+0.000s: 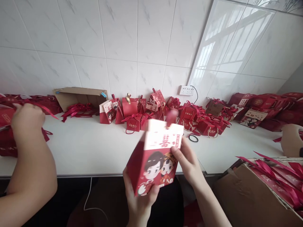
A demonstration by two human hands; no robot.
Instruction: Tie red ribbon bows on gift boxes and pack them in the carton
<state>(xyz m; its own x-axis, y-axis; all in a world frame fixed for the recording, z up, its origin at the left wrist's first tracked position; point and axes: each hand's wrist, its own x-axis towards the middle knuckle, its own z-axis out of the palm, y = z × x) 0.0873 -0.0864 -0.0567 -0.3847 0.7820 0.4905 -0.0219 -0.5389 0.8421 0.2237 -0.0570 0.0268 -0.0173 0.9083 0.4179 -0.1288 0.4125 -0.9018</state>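
Note:
A red and white gift box (pixel 155 160) with two cartoon figures on its front is held up before me, slightly tilted, over the table's front edge. My left hand (pixel 140 194) grips its lower end, thumb on the front and fingers along the side. Near the top right, my right hand (pixel 189 159) closes on the box's edge, with fingers partly hidden behind it. The ribbon loop (pixel 172 116) on top is smeared by motion. Beyond it, several small red gift boxes (pixel 133 122) with bows stand on the white table (pixel 99 151).
A co-worker's arm (pixel 35 157) reaches in from the left near red boxes (pixel 7 142). An open cardboard box (pixel 63 97) holds red ribbons. A large carton (pixel 251 192) with ribboned boxes stands right. A power strip (pixel 186 90) and black ring (pixel 193 138) lie beyond.

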